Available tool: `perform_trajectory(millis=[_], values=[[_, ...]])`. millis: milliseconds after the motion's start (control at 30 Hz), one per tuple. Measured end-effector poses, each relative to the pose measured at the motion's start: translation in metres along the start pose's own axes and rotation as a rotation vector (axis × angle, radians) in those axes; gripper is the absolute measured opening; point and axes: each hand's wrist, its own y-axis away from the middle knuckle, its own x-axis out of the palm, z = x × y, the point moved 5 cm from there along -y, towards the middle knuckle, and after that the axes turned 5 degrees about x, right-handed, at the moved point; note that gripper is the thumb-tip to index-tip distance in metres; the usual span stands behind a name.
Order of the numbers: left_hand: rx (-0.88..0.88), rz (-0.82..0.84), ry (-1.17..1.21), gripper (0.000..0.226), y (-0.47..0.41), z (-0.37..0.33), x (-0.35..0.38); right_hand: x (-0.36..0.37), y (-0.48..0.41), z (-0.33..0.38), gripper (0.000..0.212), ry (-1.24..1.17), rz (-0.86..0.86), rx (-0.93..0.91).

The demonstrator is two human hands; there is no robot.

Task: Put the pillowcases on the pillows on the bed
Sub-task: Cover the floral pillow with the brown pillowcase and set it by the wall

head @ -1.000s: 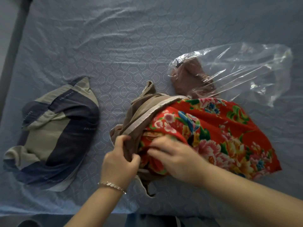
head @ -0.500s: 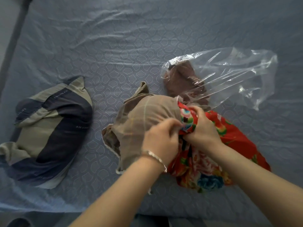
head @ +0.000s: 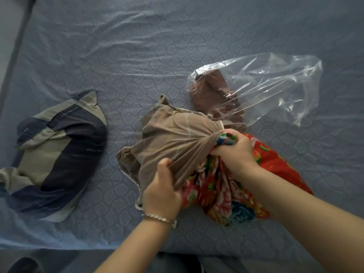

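A red floral pillow [head: 275, 164] lies in the middle of the bed, its left end inside a taupe pillowcase [head: 169, 136]. My left hand [head: 161, 192] grips the pillowcase's stretched near hem. My right hand [head: 232, 152] clutches the pillowcase's far hem together with a bunch of the pillow's cloth. The taupe cloth is pulled taut between both hands. A second pillow in a navy and grey-green striped case [head: 57, 152] lies to the left, apart from my hands.
A clear plastic bag [head: 275, 85] with brown cloth [head: 212, 95] inside lies just behind the floral pillow. The blue patterned sheet [head: 157, 46] covers the bed, whose near edge [head: 59, 245] runs below my forearms. A dark strip [head: 13, 48] marks the left side.
The taupe pillowcase has been drawn further right over the floral pillow. My left hand moved to the near hem, my right hand to the far hem, and the cloth is now taut.
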Motion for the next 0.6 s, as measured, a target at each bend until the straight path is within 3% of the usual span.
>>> perform_trajectory(millis=[33, 133, 233, 300, 400, 500, 600], values=[[-0.065, -0.001, -0.07, 0.048, 0.001, 0.013, -0.002, -0.004, 0.005, 0.001, 0.034, -0.097, -0.032, 0.056], [-0.038, 0.016, -0.228, 0.034, 0.0, 0.027, -0.013, -0.022, 0.022, 0.008, 0.029, -0.435, -0.15, 0.267], [-0.166, -0.071, -0.194, 0.029, -0.029, 0.026, -0.032, -0.028, 0.035, 0.018, 0.031, -0.604, -0.142, 0.429], [-0.308, -0.094, -0.016, 0.035, -0.061, 0.022, -0.036, -0.027, 0.044, 0.027, 0.038, -0.668, -0.059, 0.494], [-0.212, 0.084, 0.069, 0.032, -0.076, -0.006, -0.018, -0.035, 0.054, 0.043, 0.031, -0.769, 0.015, 0.522], [0.069, 0.202, -0.032, 0.025, -0.035, -0.024, 0.005, -0.052, 0.05, 0.032, 0.012, -0.896, -0.107, 0.488], [0.13, 0.652, -0.425, 0.025, -0.001, -0.002, 0.038, -0.052, 0.051, -0.023, 0.015, -0.731, -0.275, 0.501]])
